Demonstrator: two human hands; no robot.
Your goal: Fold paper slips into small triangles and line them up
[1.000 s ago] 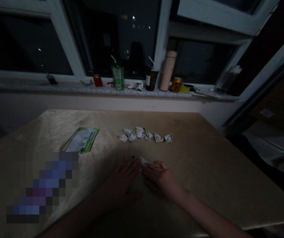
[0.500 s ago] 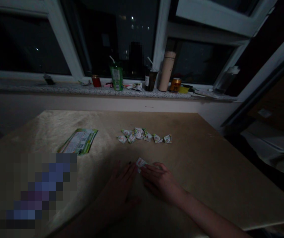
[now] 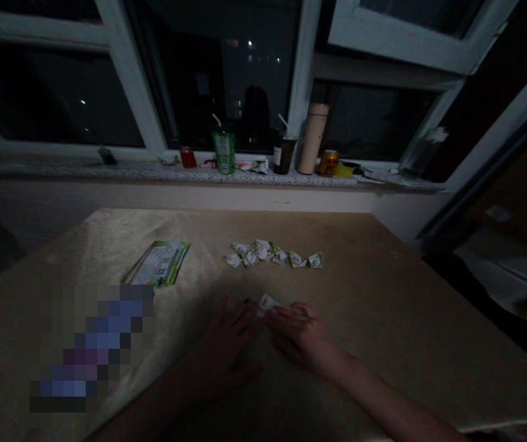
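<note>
A small piece of folded printed paper (image 3: 267, 304) lies on the table between my two hands. My left hand (image 3: 230, 344) rests flat with its fingers spread, the fingertips at the paper's left edge. From the right, my right hand (image 3: 304, 333) presses its closed-together fingers onto the paper and covers part of it. Beyond the hands, several small folded paper shapes (image 3: 263, 250), white and green, sit in a loose row. A stack of flat green-and-white printed sheets (image 3: 157, 263) lies to the left.
The brown table (image 3: 383, 344) reaches to the wall below the window. A blurred-out bluish object (image 3: 93, 344) lies at the left. On the sill stand a green cup (image 3: 224, 151), a dark cup (image 3: 284, 156), a beige bottle (image 3: 313, 140), a red jar (image 3: 188, 158) and an orange can (image 3: 328, 162).
The camera view has shifted slightly, so everything appears a little further right. Both hands stay at the folded paper, with hardly any movement against it.
</note>
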